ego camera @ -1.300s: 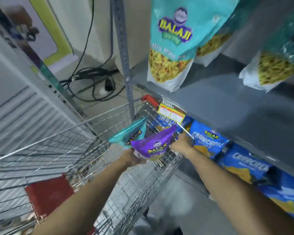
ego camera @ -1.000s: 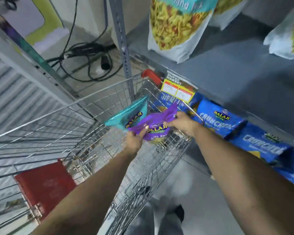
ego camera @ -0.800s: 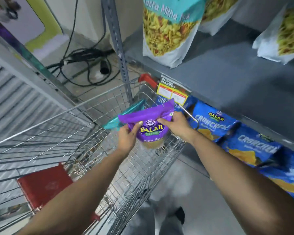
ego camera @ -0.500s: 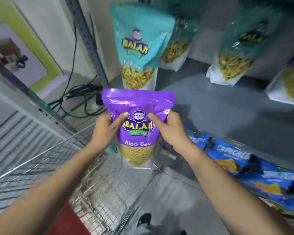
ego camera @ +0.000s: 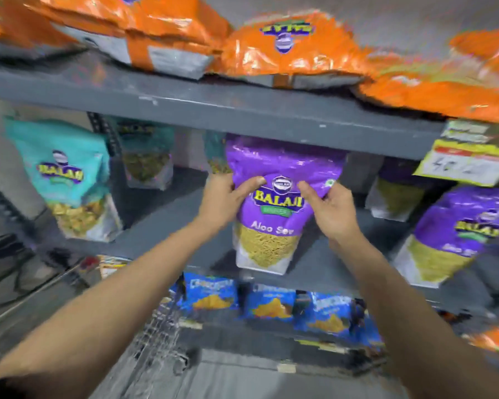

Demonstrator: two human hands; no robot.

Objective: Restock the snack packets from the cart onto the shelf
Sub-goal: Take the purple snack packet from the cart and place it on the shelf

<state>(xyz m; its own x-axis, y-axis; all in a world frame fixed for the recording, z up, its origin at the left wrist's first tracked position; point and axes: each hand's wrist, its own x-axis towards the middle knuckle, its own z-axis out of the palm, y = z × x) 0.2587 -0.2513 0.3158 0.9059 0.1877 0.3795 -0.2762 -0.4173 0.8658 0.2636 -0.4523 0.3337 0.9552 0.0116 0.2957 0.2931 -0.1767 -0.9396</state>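
Note:
A purple Aloo Sev packet (ego camera: 274,234) stands upright at the front of the grey middle shelf (ego camera: 162,226). My left hand (ego camera: 224,198) grips its left side and my right hand (ego camera: 330,210) grips its right side, thumbs on the front. Its top reaches just under the shelf board above (ego camera: 213,106). Another purple Aloo Sev packet (ego camera: 455,234) stands to the right. A teal packet (ego camera: 67,180) stands at the left. The wire cart (ego camera: 156,335) shows only partly at the bottom, blurred.
Orange packets (ego camera: 288,47) lie on the top shelf. More teal packets (ego camera: 146,156) stand deeper on the middle shelf. Blue Crunchex packets (ego camera: 268,305) fill the shelf below. A yellow price tag (ego camera: 467,165) hangs at the right. Cables (ego camera: 3,272) lie on the floor at left.
Both hands lifted the purple packet out of the cart, turned it upright and carried it up and forward to the middle shelf. The view rose from the cart to the shelves.

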